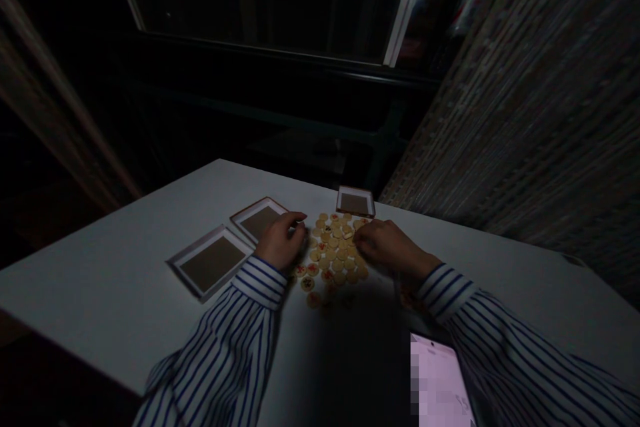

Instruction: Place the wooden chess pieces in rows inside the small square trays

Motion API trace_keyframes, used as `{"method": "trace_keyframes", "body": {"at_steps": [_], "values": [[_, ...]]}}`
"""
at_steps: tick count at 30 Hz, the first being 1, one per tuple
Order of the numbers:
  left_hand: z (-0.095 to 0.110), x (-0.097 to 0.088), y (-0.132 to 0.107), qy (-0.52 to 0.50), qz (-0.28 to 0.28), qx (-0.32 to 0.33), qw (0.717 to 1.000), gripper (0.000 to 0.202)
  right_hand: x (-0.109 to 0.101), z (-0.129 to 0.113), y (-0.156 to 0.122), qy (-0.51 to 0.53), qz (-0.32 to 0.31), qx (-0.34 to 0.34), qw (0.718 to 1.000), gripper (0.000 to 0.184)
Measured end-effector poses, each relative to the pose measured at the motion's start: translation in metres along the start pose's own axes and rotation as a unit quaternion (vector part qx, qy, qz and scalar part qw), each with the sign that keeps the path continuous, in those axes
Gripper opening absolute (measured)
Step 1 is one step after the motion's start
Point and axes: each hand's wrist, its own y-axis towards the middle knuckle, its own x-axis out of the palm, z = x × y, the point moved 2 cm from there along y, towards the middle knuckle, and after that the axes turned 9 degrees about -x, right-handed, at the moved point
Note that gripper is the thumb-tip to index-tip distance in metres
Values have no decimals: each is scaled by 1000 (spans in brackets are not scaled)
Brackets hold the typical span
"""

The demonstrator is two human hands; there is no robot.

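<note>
Round wooden Chinese chess pieces lie in a loose cluster on the white table, several with red or black characters and many showing plain faces. At the cluster's left edge rests my left hand, thumb and index finger apart, with nothing visible between them. On the opposite side, my right hand reaches in with its fingers curled together at the pieces. Its fingertips are partly hidden, so what they hold cannot be made out.
Shallow box parts stand around the pieces: a left tray, a middle tray partly behind my left hand, and a small far tray. A lit phone lies by my right forearm. String curtains hang at the right.
</note>
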Motion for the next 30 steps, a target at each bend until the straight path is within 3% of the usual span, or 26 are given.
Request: {"method": "trace_keyframes", "body": {"at_steps": [6,14,26,30], "values": [[-17,0,-7,84,-35,48,995,30,15,-19,10,12,-6,-65,998,23],[-21,-1,-8,111,-42,27,993,31,20,-46,38,7,-15,-123,992,21],[-19,-2,-8,95,-35,20,995,30,23,-59,60,-19,-52,-106,993,22],[-20,-3,-8,86,-27,18,996,30,25,-55,61,31,-29,-84,996,22]]}}
